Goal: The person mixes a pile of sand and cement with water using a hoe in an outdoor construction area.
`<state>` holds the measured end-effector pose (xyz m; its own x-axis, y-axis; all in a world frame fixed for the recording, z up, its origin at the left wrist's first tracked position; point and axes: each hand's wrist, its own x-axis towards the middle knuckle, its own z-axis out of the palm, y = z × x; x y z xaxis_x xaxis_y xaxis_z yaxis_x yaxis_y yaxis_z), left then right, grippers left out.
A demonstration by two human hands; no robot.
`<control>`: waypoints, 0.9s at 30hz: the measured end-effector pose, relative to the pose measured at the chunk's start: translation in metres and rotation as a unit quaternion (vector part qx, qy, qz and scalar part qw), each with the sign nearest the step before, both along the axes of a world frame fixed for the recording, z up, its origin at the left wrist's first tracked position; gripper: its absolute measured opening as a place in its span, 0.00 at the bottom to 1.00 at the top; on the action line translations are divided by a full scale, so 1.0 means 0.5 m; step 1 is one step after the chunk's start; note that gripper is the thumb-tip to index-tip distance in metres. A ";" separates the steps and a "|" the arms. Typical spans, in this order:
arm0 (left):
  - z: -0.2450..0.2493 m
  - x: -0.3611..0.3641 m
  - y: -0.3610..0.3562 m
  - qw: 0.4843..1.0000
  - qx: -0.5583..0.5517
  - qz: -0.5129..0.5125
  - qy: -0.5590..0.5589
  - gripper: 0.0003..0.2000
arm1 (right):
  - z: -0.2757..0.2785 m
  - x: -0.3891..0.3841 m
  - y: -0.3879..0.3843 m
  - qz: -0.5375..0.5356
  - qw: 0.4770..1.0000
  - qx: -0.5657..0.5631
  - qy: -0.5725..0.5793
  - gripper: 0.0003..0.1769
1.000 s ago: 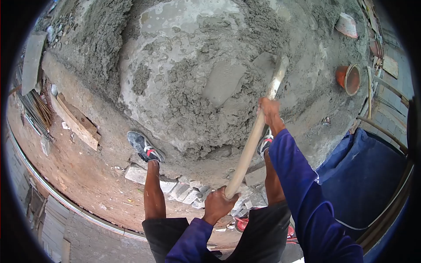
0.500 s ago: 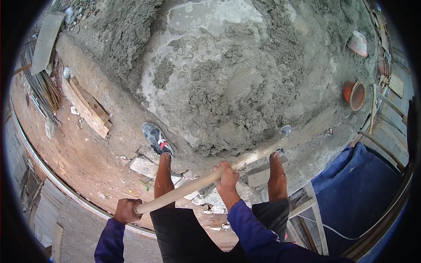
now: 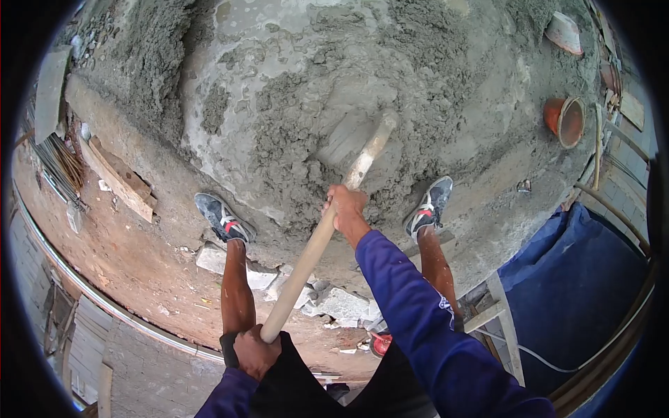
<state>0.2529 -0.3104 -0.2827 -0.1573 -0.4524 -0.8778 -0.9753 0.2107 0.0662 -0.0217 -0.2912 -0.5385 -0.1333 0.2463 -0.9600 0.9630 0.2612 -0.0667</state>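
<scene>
My left hand (image 3: 256, 350) is closed round the butt end of a long wooden handle, in front of my thighs. Farther up the same shaft, my right hand (image 3: 346, 207) grips it at mid-length. The tool looks like a hoe (image 3: 301, 268); its far end is smeared with grey and reaches into the wet mortar (image 3: 279, 132). Mortar hides the blade, so its shape cannot be made out. Around that end the mix is lumpy, with a smoother patch beside the shaft and watery paste farther off.
My shoes stand apart at the mortar's near edge, by broken concrete pieces (image 3: 341, 306). An orange bucket (image 3: 563, 122) lies tipped at right, a whitish bucket (image 3: 563, 33) beyond it. Planks (image 3: 115, 177) and metal rods (image 3: 56, 157) lie left; a blue tarp (image 3: 564, 279) hangs lower right.
The hoe has swung from slanting out to the right to pointing forward into the mortar's middle. My right hand has moved forward; my left hand has shifted right and down. The view has shifted.
</scene>
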 end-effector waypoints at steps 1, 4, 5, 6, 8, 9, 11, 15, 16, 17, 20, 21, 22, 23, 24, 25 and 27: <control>-0.018 -0.025 0.056 1.000 0.003 0.017 0.005 0.11 | 0.006 -0.041 0.020 0.017 0.999 -0.010 0.041 0.05; -0.088 -0.104 0.207 0.993 0.057 0.073 0.071 0.11 | 0.067 -0.188 0.087 0.064 0.985 -0.018 0.160 0.09; -0.134 -0.122 0.259 0.983 0.074 0.107 0.131 0.12 | 0.091 -0.249 0.101 0.070 0.981 -0.005 0.183 0.11; -0.161 -0.175 0.268 0.978 0.104 0.081 0.161 0.16 | 0.119 -0.307 0.110 0.096 0.969 0.006 0.228 0.10; -0.233 -0.265 0.275 0.966 0.143 0.102 0.190 0.21 | 0.107 -0.406 0.145 0.121 0.938 0.010 0.325 0.10; -0.269 -0.291 0.273 0.960 0.163 0.130 0.185 0.22 | 0.085 -0.431 0.154 0.111 0.939 0.016 0.326 0.10; -0.277 -0.281 0.254 0.956 0.190 0.143 0.174 0.21 | 0.033 -0.450 0.168 0.145 0.926 0.064 0.342 0.09; -0.132 -0.148 0.233 0.962 0.228 0.138 0.056 0.22 | -0.124 -0.174 0.284 0.130 0.971 0.120 0.158 0.05; -0.076 -0.140 0.219 0.973 0.209 0.095 0.008 0.23 | -0.105 -0.128 0.300 0.101 0.985 0.085 0.114 0.05; -0.034 -0.134 0.217 0.973 0.220 0.062 -0.027 0.25 | -0.078 -0.086 0.318 0.072 0.994 0.051 0.065 0.05; 0.066 -0.181 0.180 0.985 0.172 0.023 -0.024 0.24 | -0.057 -0.066 0.333 0.025 1.000 -0.001 0.011 0.07; 0.093 -0.195 0.148 0.986 0.164 0.016 -0.016 0.24 | -0.022 -0.070 0.311 0.029 0.999 -0.004 0.015 0.07; 0.114 -0.208 0.105 0.988 0.152 0.011 -0.005 0.24 | 0.007 -0.076 0.278 0.023 0.999 0.000 0.023 0.08; 0.142 -0.214 0.056 0.989 0.145 -0.011 -0.002 0.24 | 0.034 -0.075 0.244 0.014 0.999 0.006 0.031 0.09; 0.165 -0.196 0.009 0.989 0.141 -0.034 0.005 0.23 | 0.051 -0.058 0.226 -0.025 0.999 -0.001 0.022 0.10; 0.186 -0.168 -0.044 0.990 0.114 -0.069 0.053 0.21 | 0.067 -0.029 0.211 -0.065 0.998 -0.005 0.009 0.11; 0.210 -0.057 -0.156 0.986 0.091 -0.134 0.045 0.22 | 0.140 0.045 0.123 -0.119 0.993 0.015 0.013 0.06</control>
